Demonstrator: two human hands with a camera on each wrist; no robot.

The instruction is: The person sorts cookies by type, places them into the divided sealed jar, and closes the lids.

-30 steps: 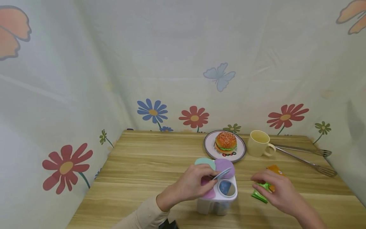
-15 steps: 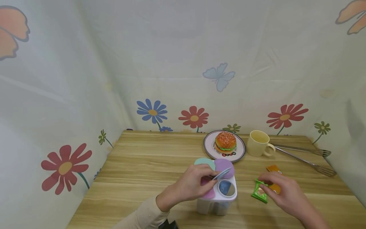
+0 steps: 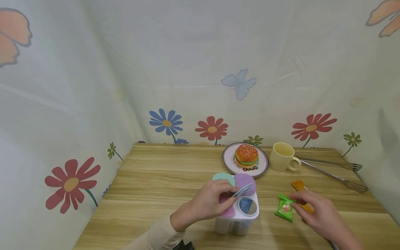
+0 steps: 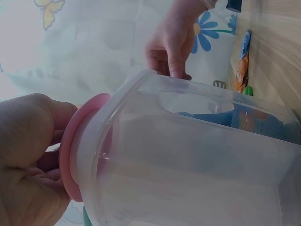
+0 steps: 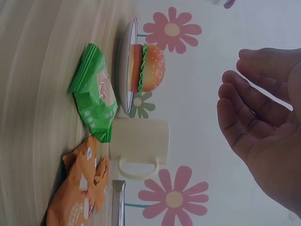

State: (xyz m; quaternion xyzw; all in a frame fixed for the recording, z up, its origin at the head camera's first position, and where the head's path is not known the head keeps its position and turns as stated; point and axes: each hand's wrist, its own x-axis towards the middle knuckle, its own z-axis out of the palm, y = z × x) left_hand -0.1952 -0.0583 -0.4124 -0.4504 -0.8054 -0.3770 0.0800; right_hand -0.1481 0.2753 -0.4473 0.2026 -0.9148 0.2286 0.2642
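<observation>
My left hand (image 3: 209, 201) pinches a small light-blue round lid (image 3: 243, 190), tilted up above a white-topped clear container (image 3: 237, 227). Beside the raised lid is a round opening, with a blue packet (image 4: 258, 122) visible inside the container through its wall. Pink (image 4: 70, 150), mint (image 3: 223, 178) and purple (image 3: 245, 184) lids cover the other parts of the top. My right hand (image 3: 322, 213) holds nothing, its fingers loosely bent. It hovers just right of a green snack packet (image 3: 285, 208) and over orange packets (image 5: 77, 193), which it partly hides in the head view.
Behind the container, a toy hamburger (image 3: 247, 155) sits on a white plate (image 3: 229, 161). A cream mug (image 3: 281, 161) stands right of it. Two metal utensils (image 3: 331, 170) with slotted ends lie at the right back. A flowered cloth (image 3: 193, 69) hangs around the table (image 3: 165, 166).
My right hand has moved to the right, away from the green packet, uncovering more of it. The left hand keeps the light-blue lid raised in the same place.
</observation>
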